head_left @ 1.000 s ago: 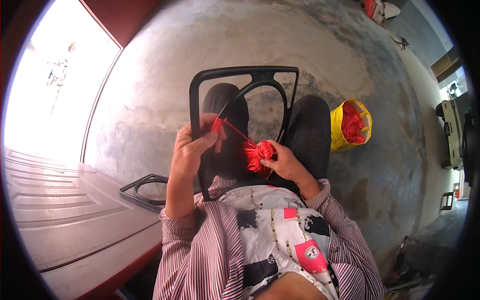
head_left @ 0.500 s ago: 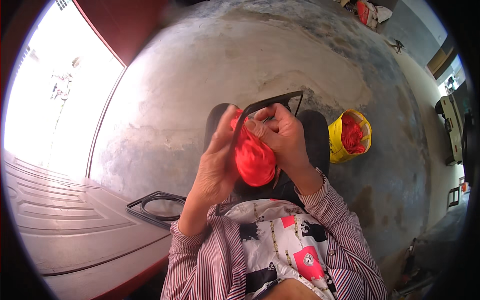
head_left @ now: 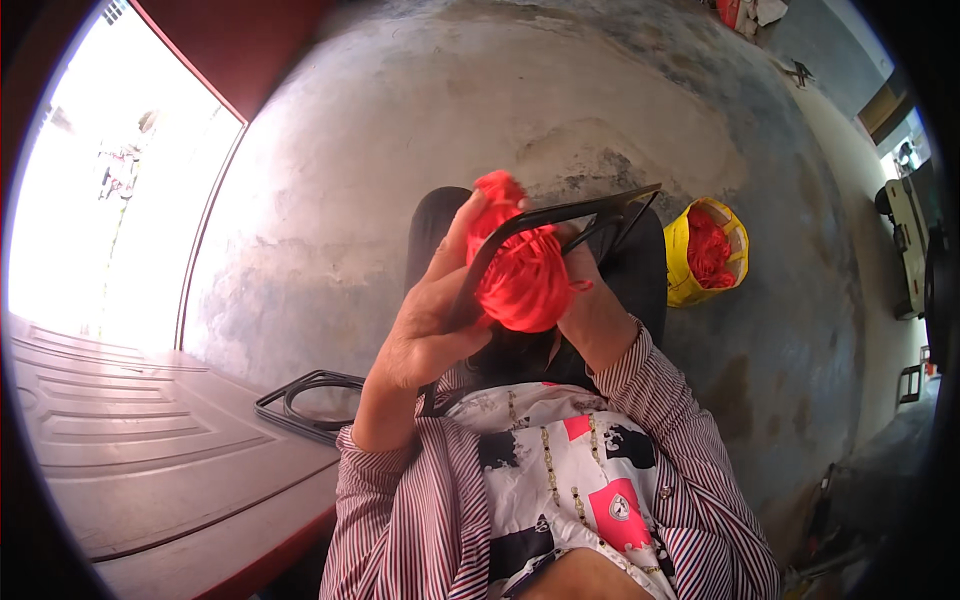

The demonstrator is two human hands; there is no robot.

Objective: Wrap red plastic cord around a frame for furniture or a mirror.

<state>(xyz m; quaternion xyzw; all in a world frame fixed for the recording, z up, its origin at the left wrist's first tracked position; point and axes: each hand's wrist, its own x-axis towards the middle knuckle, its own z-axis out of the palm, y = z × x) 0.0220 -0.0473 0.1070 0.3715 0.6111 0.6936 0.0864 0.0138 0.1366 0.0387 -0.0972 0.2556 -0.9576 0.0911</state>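
Above my lap, my left hand [head_left: 432,318] is wrapped round a bundle of shiny red cord [head_left: 524,285]. The bundle is fat at its lower end and narrows to a tuft at the top. A bent black frame [head_left: 570,210], thin like a metal bar, passes across the bundle, also within my left hand's grasp. Behind the bundle and frame is my right hand [head_left: 592,310]; its fingers are hidden there. A short loose end of cord sticks out at the bundle's right side.
A yellow bag [head_left: 682,270] holding more red cord [head_left: 708,250] stands on the concrete floor right of my knee. Another black frame [head_left: 318,405] lies left of me, on a pale panelled surface [head_left: 150,420]. A bright doorway [head_left: 110,200] opens at the left.
The red bundle has moved up and turned, its tuft now above the frame. The frame's far end has shifted right. My right hand has gone from the frame's front to behind the bundle.
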